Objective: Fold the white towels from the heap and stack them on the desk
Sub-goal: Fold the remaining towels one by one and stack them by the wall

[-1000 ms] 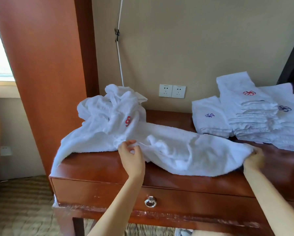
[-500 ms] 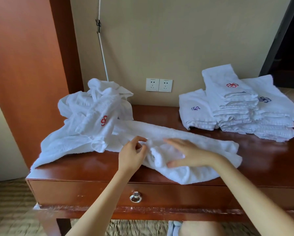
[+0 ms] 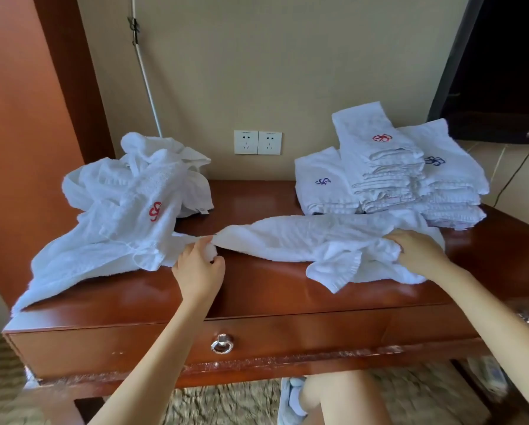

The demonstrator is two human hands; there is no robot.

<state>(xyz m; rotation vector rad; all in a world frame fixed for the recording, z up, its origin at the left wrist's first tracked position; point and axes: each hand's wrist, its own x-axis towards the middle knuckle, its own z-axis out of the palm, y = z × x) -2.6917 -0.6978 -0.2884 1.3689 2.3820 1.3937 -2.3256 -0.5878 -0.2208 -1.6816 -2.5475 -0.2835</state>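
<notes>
1. Two hands hold one white towel (image 3: pixel 303 240) that is stretched across the middle of the wooden tabletop (image 3: pixel 257 289).
2. The left hand (image 3: pixel 200 266) is closed around the left end of this towel, with the cloth bunched between thumb and fingers.
3. The right hand (image 3: pixel 418 256) grips the right end, where the cloth is crumpled and one corner hangs toward the front edge.
4. The towel lies between both hands, a little pulled, and it rests on the tabletop.
5. The heap (image 3: pixel 125 207) of unfolded towels lies at the left side, just beside the left hand; its near edge touches the held towel, and one towel shows a red mark.
6. The folded stacks (image 3: pixel 389 176) stand at the back right, just behind the right hand, with blue and red marks on top.
7. Two wall sockets (image 3: pixel 257 142) are on the wall behind, between the heap and the stacks.
8. A drawer with a ring handle (image 3: pixel 222 345) is below the front edge.
</notes>
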